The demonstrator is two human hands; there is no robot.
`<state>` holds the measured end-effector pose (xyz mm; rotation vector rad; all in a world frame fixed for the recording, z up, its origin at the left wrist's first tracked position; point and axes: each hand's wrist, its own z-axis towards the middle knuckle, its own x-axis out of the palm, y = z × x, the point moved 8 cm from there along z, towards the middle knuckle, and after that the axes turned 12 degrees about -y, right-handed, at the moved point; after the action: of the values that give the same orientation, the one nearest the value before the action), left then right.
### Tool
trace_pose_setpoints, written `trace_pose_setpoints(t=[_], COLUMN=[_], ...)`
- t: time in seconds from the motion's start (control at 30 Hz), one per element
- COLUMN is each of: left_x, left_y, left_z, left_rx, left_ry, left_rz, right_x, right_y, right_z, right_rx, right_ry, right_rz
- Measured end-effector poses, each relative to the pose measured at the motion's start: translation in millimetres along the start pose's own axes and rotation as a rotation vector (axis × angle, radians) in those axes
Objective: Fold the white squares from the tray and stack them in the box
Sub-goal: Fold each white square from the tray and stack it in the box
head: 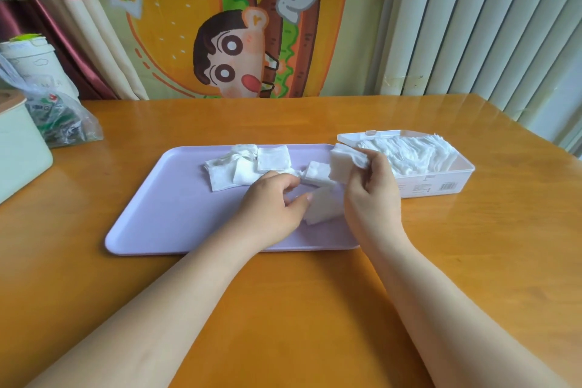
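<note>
You are well into the job, by the look of it: the box (441, 181) just past your right hand (371, 195) already holds a deep row of folded white squares (409, 154), while only a handful of loose squares (248, 164) lie on the tray (163, 214) beyond your left hand (274, 205). So a few pieces are left to fold and stack. Your right fingers (362, 161) are pinched shut on a folded square (341, 165), lifted off the tray and close to the box's near end. Your left fingers (293, 183) are loosely curled, thumb resting on a flat square (324, 205) on the tray — touching it, not gripping, as far as I can tell.
</note>
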<state>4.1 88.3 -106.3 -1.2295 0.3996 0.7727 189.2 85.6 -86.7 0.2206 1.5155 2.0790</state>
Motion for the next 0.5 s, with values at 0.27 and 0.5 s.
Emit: trace_pose_setpoints(t=[0.27,0.5], left_x=[20.0,-2.1], left_y=[-9.1,13.2], left_z=[5.9,-0.9], left_rx=[-0.073,-0.186], left_ry=[0.188,0.158], left_rz=[-0.012,-0.405], right_x=[0.4,4.5], right_y=[-6.7,-8.1], right_z=[1.7,2.0], right_rx=[0.043,0.039], right_ry=[-0.012,0.02], right_rz=[0.025,0.042])
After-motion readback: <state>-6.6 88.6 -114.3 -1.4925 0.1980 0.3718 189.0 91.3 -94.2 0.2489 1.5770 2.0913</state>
